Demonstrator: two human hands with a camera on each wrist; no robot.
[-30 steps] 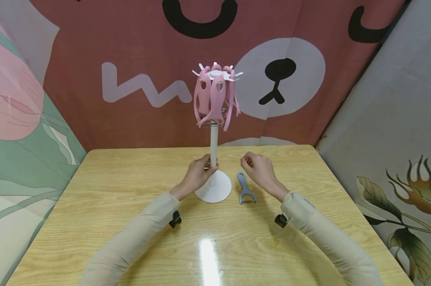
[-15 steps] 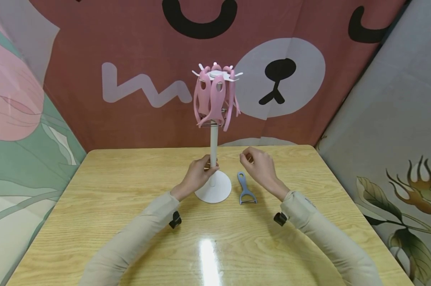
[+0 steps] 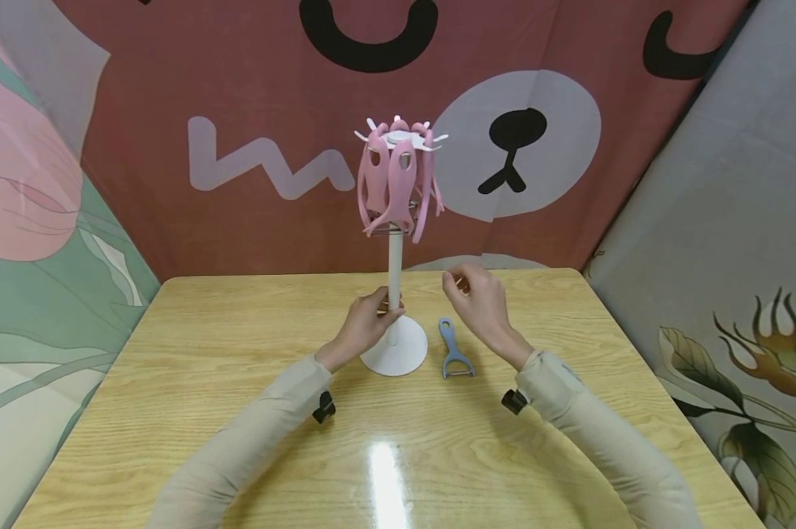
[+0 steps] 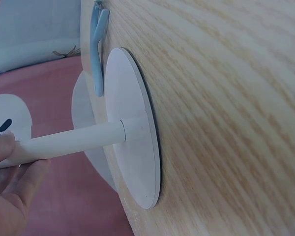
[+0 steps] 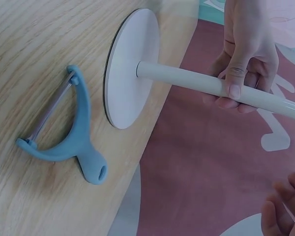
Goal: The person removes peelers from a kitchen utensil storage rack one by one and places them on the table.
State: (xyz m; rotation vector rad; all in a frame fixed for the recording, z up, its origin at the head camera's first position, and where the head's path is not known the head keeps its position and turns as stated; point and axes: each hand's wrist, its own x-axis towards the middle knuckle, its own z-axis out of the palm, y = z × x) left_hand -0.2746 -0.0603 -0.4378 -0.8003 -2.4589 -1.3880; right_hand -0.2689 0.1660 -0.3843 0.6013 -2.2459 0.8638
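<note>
A white stand rises from a round base (image 3: 394, 354) on the table, with a pale pole (image 5: 191, 80). My left hand (image 3: 366, 323) grips the pole low down, thumb in front and fingers behind. On the white hooked top (image 3: 399, 137) hang several pink Y-shaped peelers (image 3: 401, 176). A blue Y peeler (image 3: 451, 345) lies flat to the right of the base, blade end towards me. My right hand (image 3: 480, 301) is raised beyond and right of the blue peeler's handle, apart from it. Its fingers (image 5: 285, 199) are loosely curled and hold nothing.
The wood-grain table (image 3: 239, 411) ends at a back edge behind the stand. A red cloth with a bear print (image 3: 272, 235) hangs behind it, and a grey floral cloth (image 3: 722, 220) hangs on the right. Small black cameras (image 3: 324, 406) sit below both cuffs.
My right hand has risen slightly and moved a little further back, its fingers still loosely curled. The left hand, stand and blue peeler stay where they were.
</note>
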